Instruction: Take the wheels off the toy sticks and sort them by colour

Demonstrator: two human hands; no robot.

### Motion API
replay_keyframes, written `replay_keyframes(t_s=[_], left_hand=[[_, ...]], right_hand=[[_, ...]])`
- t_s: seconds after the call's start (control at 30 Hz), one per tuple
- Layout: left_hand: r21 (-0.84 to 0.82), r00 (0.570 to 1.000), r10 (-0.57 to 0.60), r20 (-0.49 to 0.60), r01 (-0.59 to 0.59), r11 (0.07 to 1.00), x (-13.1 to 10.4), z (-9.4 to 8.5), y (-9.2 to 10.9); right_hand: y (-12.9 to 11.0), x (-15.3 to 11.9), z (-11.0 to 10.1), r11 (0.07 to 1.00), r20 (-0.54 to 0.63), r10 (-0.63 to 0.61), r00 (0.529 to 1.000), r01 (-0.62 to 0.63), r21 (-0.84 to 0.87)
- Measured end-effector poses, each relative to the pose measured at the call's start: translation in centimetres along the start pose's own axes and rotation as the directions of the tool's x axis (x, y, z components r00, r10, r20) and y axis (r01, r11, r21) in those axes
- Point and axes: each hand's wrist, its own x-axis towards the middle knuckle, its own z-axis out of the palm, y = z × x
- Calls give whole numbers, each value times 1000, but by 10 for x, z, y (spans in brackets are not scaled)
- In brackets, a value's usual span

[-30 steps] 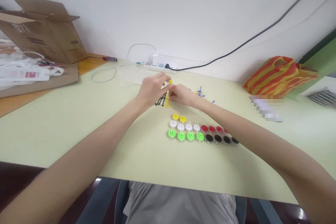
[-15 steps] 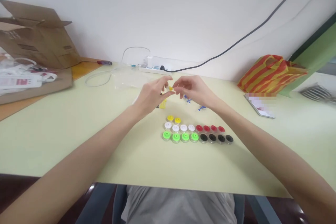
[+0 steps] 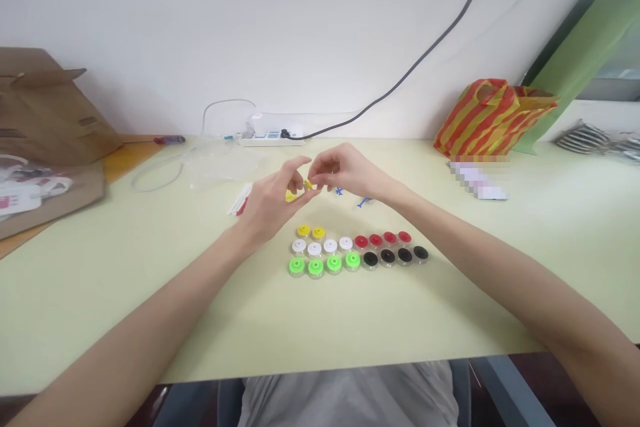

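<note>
A small yellow part (image 3: 308,184), maybe one of the wheel-like pieces, is pinched between both hands above the table; my fingers partly cover it. My left hand (image 3: 273,203) grips it from the left with thumb and fingers. From the right, my right hand (image 3: 345,170) closes its fingertips on the same part. In front of the hands stand rows of small round pieces with clear bases: two yellow ones (image 3: 303,231), several white ones (image 3: 330,245), red ones (image 3: 376,240), green ones (image 3: 335,263) and black ones (image 3: 387,257). Blue pieces (image 3: 364,201) lie behind my right wrist.
Behind my left hand lie more yellow pieces (image 3: 290,196) and white strips (image 3: 240,199). A power strip (image 3: 273,142) with a black cable (image 3: 395,90) sits along the wall. A cardboard box (image 3: 55,117) stands left, a striped bag (image 3: 480,123) right, near a phone-like object (image 3: 477,180).
My view has turned slightly to the right, so the table things appear further left. Both hands stay together on the small yellow part, and the fingers have shifted a little around it.
</note>
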Motion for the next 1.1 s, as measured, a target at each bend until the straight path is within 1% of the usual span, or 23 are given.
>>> replay_keyframes(t_s=[0.1, 0.2, 0.27, 0.37, 0.43, 0.53, 0.57, 0.63, 0.7, 0.73, 0.8, 0.87, 0.93, 1.0, 1.1], left_hand=[[-27, 1000, -5, -7, 5, 1000, -3, 2, 2], [-45, 1000, -11, -21, 10, 999, -4, 3, 2], [-39, 999, -37, -21, 36, 999, -3, 3, 3], [-15, 996, -92, 12, 92, 996, -2, 2, 4], [-6, 993, -108, 49, 108, 994, -2, 1, 4], [-9, 992, -90, 87, 91, 996, 0, 0, 4], [-17, 994, -72, 86, 74, 997, 1, -1, 3], [-36, 998, -39, 51, 41, 999, 2, -4, 1], [-58, 999, -50, 20, 51, 997, 5, -9, 0], [-81, 997, -70, 33, 73, 994, 6, -11, 0], [-156, 987, -101, 122, 119, 980, 8, -16, 1], [-217, 968, -80, 238, 133, 967, 8, -17, 3], [-226, 948, -33, 317, 109, 968, 8, -16, 5], [-208, 932, 3, 362, 77, 975, 6, -12, 6], [-187, 921, 6, 389, 73, 980, 3, -8, 6]], right_hand=[[9, 3, -3, 996, 18, -16, 1000, 14, 85], [13, 3, -5, 993, 39, -50, 998, 46, 109], [13, 2, -6, 991, 52, -57, 997, 50, 121], [12, 2, -6, 991, 41, -36, 999, 31, 126], [9, 1, -7, 995, 43, -17, 999, 13, 98], [-1, -1, -11, 1000, 79, 9, 997, -9, -6], [-6, -3, -13, 998, 96, 25, 995, -19, -63], [-19, -7, -16, 973, 133, 89, 987, -58, -225], [-33, -12, -16, 897, 172, 192, 966, -102, -430], [-39, -15, -15, 843, 194, 243, 951, -108, -528], [-48, -20, -10, 737, 246, 330, 911, -85, -670], [-52, -23, -2, 663, 296, 399, 868, -50, -747], [-53, -25, 6, 617, 322, 449, 833, -28, -786], [-51, -25, 12, 597, 338, 466, 818, -9, -802], [-47, -23, 16, 610, 360, 454, 815, 10, -792]])
